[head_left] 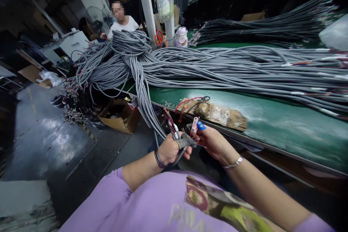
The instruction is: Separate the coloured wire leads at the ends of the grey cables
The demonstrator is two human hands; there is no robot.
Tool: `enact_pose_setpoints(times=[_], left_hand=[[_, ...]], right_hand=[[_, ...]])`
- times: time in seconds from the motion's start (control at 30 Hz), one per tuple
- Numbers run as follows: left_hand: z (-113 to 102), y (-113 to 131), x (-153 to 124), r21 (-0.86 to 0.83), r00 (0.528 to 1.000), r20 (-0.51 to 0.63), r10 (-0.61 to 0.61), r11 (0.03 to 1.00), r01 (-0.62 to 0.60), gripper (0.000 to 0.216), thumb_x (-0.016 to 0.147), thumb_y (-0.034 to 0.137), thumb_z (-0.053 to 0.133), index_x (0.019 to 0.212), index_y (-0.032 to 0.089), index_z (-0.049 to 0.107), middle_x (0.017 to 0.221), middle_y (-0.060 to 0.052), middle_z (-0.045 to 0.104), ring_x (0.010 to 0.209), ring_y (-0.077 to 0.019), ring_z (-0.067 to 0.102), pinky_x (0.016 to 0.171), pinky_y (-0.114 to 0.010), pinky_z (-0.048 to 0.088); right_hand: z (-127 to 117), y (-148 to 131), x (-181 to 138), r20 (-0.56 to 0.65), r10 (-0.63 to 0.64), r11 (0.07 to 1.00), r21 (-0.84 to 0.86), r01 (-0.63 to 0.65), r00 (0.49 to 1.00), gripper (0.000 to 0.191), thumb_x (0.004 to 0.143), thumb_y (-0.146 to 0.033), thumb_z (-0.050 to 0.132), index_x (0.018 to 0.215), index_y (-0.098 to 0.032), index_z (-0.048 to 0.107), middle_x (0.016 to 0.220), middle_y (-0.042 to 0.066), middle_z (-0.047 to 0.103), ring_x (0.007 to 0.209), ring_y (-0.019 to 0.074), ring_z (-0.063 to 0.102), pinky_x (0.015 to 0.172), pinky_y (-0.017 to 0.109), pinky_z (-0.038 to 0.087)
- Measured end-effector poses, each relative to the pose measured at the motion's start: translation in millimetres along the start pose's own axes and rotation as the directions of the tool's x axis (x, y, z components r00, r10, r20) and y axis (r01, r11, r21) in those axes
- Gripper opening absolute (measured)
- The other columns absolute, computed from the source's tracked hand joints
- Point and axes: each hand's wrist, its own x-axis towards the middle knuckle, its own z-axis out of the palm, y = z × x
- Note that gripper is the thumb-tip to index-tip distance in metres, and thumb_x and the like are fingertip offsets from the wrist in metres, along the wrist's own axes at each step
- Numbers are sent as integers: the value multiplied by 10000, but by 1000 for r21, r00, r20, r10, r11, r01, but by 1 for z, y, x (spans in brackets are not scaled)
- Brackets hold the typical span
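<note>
My left hand [170, 149] is closed around the end of a grey cable [185, 142], from which thin coloured wires [171, 119] fan upward. My right hand [213, 141] pinches those wire ends near a small pink connector [194, 125], its thumb tipped blue. Both hands hang just off the front edge of the green workbench [272, 116]. A huge bundle of grey cables [217, 67] lies across the bench and droops off its left end toward my hands.
A taped cardboard block [217, 113] with red and black wires lies on the bench edge. Cardboard boxes [119, 116] sit on the floor at left. Another person [121, 20] sits beyond the cable pile. Scissors [159, 38] and a jar [181, 37] stand by white posts.
</note>
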Motion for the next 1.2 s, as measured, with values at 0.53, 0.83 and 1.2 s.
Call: enact_pose_setpoints(times=[0.53,0.83,1.2], left_hand=[[-1,-6,11,54,998,56,-34,998,31,479,560,543,795,652,124,581,492,-5,571,356,-91,499,357,-205,380],[1,-6,10,87,999,21,-49,995,47,492,558,565,781,656,132,568,484,2,560,355,-87,489,362,-204,382],[4,-14,-5,91,996,-52,67,994,-63,480,609,575,752,676,136,570,511,-2,580,369,-86,501,376,-202,389]], right_hand=[[12,5,13,-47,4,958,285,10,999,443,666,-613,742,778,-194,650,629,15,613,557,162,554,550,298,455],[10,8,10,-32,37,961,274,-27,999,493,689,-690,667,740,-202,626,675,41,637,580,169,569,557,298,481],[8,1,5,-18,16,975,224,-12,1000,328,750,-515,696,804,-192,679,705,29,646,569,132,538,557,260,455]])
